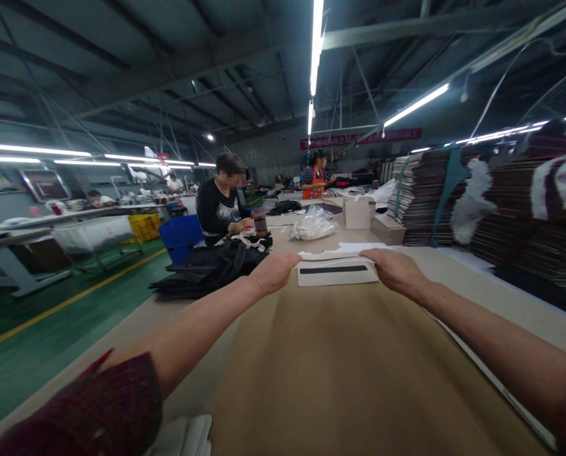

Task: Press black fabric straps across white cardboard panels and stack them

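Note:
Far out over the table, my left hand [274, 272] pinches one end of a white strip [330, 256], which looks like cloth or soft sheet. The strip's other end is between the closed fingers of my right hand [397, 271]. It spans the gap between my hands, its edge slightly uneven. Just below it, on a brown sheet [330, 361], lies a flat white panel [306, 280] with a long black bar across it. Whether strip and panel are joined, I cannot tell. My fingertips are partly hidden.
Folded black cloth [202, 272] is piled on the left, near a seated co-worker [219, 196]. A clear plastic bag [314, 223] and cardboard boxes [358, 213] stand beyond my hands. Tall stacks of sheets [420, 196] line the right. Pale folded pieces [188, 436] lie near my left sleeve.

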`<action>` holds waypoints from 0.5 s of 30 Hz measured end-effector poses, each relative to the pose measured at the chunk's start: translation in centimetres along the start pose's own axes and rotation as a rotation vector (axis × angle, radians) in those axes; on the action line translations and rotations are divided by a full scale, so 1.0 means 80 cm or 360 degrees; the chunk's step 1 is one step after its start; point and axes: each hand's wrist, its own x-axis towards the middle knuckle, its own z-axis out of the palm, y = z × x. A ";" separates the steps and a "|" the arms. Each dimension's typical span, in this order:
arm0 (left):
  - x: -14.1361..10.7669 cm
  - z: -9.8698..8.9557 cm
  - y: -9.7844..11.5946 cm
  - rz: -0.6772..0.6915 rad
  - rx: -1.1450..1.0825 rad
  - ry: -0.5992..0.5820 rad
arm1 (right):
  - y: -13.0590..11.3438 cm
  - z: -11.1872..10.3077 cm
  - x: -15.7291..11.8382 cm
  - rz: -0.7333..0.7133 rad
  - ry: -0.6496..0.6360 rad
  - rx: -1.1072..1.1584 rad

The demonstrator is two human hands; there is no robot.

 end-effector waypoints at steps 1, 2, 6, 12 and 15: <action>0.013 0.017 -0.009 -0.0006 -0.0005 -0.0005 | 0.005 0.013 0.013 0.0021 0.0003 0.0005; 0.025 0.034 -0.015 -0.0016 -0.0012 -0.0010 | 0.009 0.025 0.024 0.0037 0.0001 0.0009; 0.048 0.098 -0.028 -0.0060 -0.0076 -0.0096 | 0.021 0.072 0.040 0.0056 -0.0103 0.0026; 0.040 0.168 -0.017 -0.0212 -0.0160 -0.0419 | 0.023 0.147 0.025 0.0123 -0.0478 0.0118; 0.037 0.166 -0.013 -0.0257 -0.0172 -0.0507 | 0.023 0.158 0.026 0.0148 -0.0561 0.0174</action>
